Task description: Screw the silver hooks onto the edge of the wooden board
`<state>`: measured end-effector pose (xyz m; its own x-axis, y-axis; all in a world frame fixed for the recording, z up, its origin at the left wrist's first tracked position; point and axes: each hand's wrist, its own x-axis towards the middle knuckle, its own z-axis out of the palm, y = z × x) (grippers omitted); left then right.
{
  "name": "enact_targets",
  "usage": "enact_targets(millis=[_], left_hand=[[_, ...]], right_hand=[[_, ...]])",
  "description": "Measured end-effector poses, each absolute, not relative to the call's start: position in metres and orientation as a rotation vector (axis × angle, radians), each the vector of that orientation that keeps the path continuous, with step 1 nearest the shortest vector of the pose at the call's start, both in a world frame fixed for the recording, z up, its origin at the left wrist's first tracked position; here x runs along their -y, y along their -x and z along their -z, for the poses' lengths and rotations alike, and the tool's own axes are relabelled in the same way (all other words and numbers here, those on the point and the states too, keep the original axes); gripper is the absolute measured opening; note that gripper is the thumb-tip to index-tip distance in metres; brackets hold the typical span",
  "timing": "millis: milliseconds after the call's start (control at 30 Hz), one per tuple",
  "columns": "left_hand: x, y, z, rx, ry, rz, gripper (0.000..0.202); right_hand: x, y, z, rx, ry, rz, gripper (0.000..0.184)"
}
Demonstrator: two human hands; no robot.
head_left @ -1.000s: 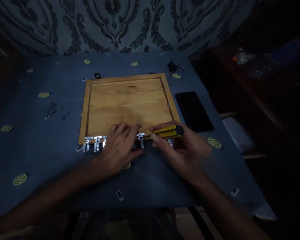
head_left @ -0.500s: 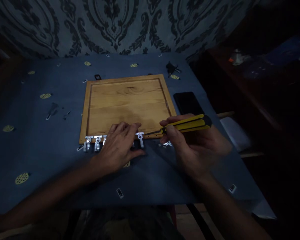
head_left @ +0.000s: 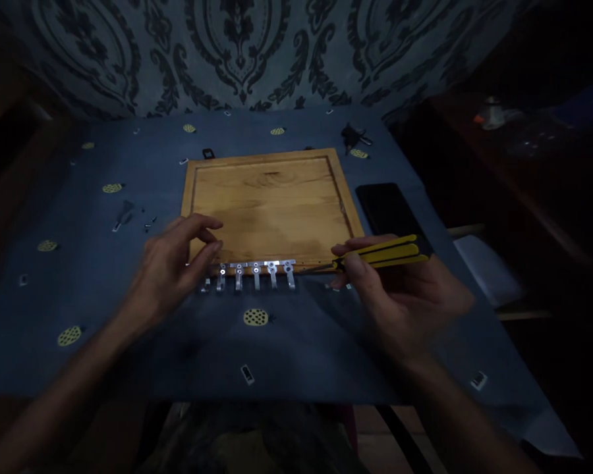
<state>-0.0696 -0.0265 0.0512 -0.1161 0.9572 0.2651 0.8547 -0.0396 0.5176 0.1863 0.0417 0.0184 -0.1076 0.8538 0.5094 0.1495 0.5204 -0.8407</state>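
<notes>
A wooden board with a raised frame (head_left: 267,204) lies flat on the table. Several small silver metal hooks (head_left: 256,270) line its near edge, their curved ends hanging over the side. My right hand (head_left: 395,289) grips a screwdriver with a yellow and black handle (head_left: 390,251). Its shaft points left, the tip beside the rightmost hook; whether they touch I cannot tell. At the board's near left corner is my left hand (head_left: 170,263), with fingers bent and a gap between thumb and fingertips. Nothing shows in it, and it partly hides the leftmost hooks.
A dark phone-like slab (head_left: 393,209) lies right of the board. Small screws (head_left: 151,224) are scattered on the blue tablecloth (head_left: 143,368) at left. A small black object (head_left: 354,137) sits at the back right. Dark shelving (head_left: 514,138) stands beyond the table's right edge.
My left hand has moved left off the hooks, uncovering the row. My right hand still holds the screwdriver near the right end. The whole view has shifted slightly.
</notes>
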Motion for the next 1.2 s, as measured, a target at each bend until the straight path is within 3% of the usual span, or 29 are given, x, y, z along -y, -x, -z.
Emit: enact_targets(millis=[300, 800, 1033, 1200], left_hand=[[0.061, 0.094, -0.034, -2.346, -1.714, -0.974, 0.021], [0.081, 0.118, 0.003, -2.517, -1.813, -1.249, 0.017], [0.079, 0.127, 0.013, -2.662, -1.754, -1.113, 0.019], [0.076, 0.135, 0.021, -2.698, -1.661, -1.226, 0.02]], right_hand=[[-0.034, -0.183, -0.013, 1.544, 0.857, -0.699, 0.007], [-0.026, -0.175, 0.012, 1.366, 0.683, -0.778, 0.007], [-0.023, -0.19, 0.01, 1.342, 0.81, -0.94, 0.009], [-0.029, -0.193, 0.013, 1.403, 1.005, -0.835, 0.01]])
